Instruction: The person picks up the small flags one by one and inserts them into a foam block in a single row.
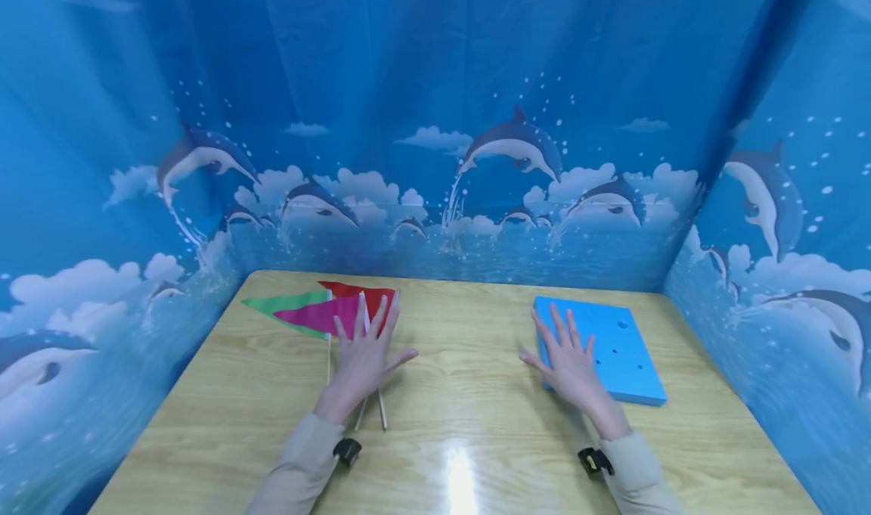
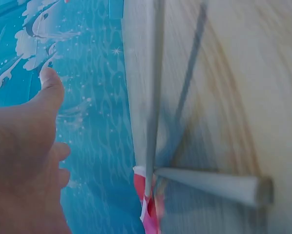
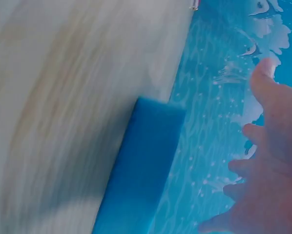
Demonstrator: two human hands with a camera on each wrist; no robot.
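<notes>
My left hand point(image 1: 361, 360) hovers with fingers spread over several small flags on sticks. A green flag point(image 1: 299, 301), a magenta flag point(image 1: 320, 316) and a red flag point(image 1: 347, 290) overlap at the table's left, pointing leftward. Their wooden sticks point(image 2: 154, 87) run toward me, partly hidden under the hand in the head view. Over the left side of a flat blue block point(image 1: 619, 349) with small holes in its top, my right hand point(image 1: 571, 367) is also spread. The block's side point(image 3: 143, 156) shows below that hand in the right wrist view. Neither hand holds anything.
A light wood table point(image 1: 463, 394) carries everything. Blue curtains point(image 1: 422, 122) printed with dolphins and clouds stand along its back and both sides. Each wrist wears a small black device, such as the left one point(image 1: 348, 451).
</notes>
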